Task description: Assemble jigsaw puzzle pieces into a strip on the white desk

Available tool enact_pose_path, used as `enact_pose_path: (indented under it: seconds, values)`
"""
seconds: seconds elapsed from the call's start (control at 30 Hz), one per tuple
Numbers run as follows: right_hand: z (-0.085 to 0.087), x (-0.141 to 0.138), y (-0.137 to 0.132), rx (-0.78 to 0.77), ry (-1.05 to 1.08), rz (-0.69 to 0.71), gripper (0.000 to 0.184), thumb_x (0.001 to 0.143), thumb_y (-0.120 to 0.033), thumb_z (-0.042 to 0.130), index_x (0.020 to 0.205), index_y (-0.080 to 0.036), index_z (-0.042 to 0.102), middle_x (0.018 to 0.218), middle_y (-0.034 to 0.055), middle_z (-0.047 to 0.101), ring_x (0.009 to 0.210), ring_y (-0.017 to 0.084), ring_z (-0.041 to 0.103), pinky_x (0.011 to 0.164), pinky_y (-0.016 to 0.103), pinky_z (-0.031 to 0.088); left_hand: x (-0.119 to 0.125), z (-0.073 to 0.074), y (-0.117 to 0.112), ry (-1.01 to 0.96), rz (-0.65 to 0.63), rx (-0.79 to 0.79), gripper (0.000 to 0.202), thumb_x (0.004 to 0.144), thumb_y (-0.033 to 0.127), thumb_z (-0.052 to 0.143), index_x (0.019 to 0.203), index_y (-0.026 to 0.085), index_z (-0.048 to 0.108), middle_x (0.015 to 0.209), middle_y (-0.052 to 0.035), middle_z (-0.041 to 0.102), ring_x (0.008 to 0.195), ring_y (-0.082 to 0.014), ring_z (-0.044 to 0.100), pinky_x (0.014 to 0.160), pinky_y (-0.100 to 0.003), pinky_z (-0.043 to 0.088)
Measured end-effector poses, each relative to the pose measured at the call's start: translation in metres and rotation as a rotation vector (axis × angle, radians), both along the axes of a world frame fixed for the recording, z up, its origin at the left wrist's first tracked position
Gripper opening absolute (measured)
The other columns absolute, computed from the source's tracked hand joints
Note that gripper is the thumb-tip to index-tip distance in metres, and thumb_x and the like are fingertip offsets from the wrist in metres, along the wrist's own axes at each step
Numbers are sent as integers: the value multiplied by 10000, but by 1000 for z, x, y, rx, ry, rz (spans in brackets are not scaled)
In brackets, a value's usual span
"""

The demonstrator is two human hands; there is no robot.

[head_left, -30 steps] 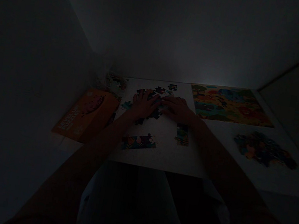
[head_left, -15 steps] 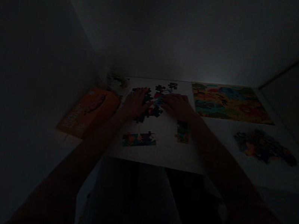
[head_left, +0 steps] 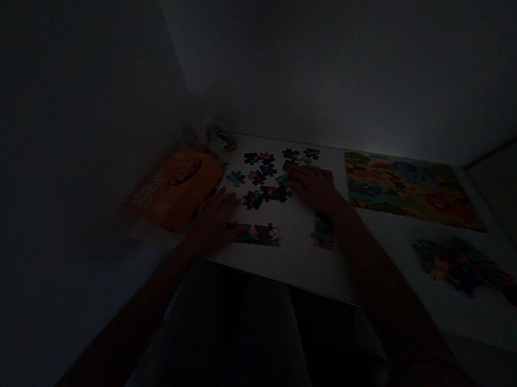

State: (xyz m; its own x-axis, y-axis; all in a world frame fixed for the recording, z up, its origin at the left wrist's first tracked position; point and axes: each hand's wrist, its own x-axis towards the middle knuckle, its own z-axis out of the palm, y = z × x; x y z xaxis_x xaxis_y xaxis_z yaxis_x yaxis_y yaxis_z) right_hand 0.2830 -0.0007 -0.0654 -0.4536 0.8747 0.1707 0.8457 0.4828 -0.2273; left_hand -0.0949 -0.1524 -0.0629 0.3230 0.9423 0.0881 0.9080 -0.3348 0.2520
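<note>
My left hand (head_left: 215, 223) lies with fingers spread on the white table (head_left: 287, 257), at the left end of a joined strip of puzzle pieces (head_left: 259, 233). Farther up, my right hand (head_left: 312, 186) rests palm down, fingers stretched out, over some of the loose puzzle pieces and partly hiding them. Several loose puzzle pieces (head_left: 253, 199) are scattered between and beyond the hands. A second joined puzzle section (head_left: 324, 231) sits just below my right wrist. The picture is very dark, so fine detail is hard to make out.
An orange puzzle box (head_left: 176, 187) lies at the table's left side, with a clear plastic bag (head_left: 207, 113) behind it. At the back right is a colourful picture sheet (head_left: 419, 189) with animals. A heap of puzzle pieces (head_left: 467, 266) sits in front of it.
My left hand has moved from the loose pieces toward me, down to the strip's left end. My right hand stays over the pieces. The view has shifted slightly.
</note>
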Motion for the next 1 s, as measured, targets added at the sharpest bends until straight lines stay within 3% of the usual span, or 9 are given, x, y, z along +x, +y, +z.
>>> enact_pose_path:
  seconds: [0.1,0.3,0.67,0.8,1.0]
  values:
    - [-5,4,3,33,46,11,756,1271,-691,389,1885,-323,632,1942,108,612,1767,467,571,1447,769,407,9,5,2,19,76,-8,811,1196,638,726,1867,203,585,1987,-143,488,1927,-356,345,1583,-568,335]
    - [-15,5,7,51,66,-39,741,1256,-685,406,1803,-299,724,1933,130,616,1770,492,580,1453,826,389,16,14,-4,41,76,-30,870,1185,670,736,1873,168,555,2016,-169,423,1961,-389,229,1595,-641,272]
    - [-19,2,12,-61,68,-75,828,1259,-760,328,1897,-322,622,2017,102,502,1885,493,421,1518,835,304,10,13,0,22,61,-26,924,1125,632,840,1871,175,544,1991,-163,467,1929,-356,313,1595,-560,269]
    - [-21,0,11,-45,56,-80,836,1267,-764,285,1904,-326,602,2021,96,499,1899,472,400,1530,811,292,7,10,2,12,64,-18,925,1125,648,845,1880,214,532,1995,-148,469,1925,-345,327,1596,-561,268]
    - [-22,-2,6,20,95,-39,783,1271,-745,296,1871,-378,640,1957,98,596,1886,518,401,1464,901,336,7,11,2,9,89,-25,917,1115,605,875,1869,190,556,1977,-150,492,1888,-333,396,1587,-513,293]
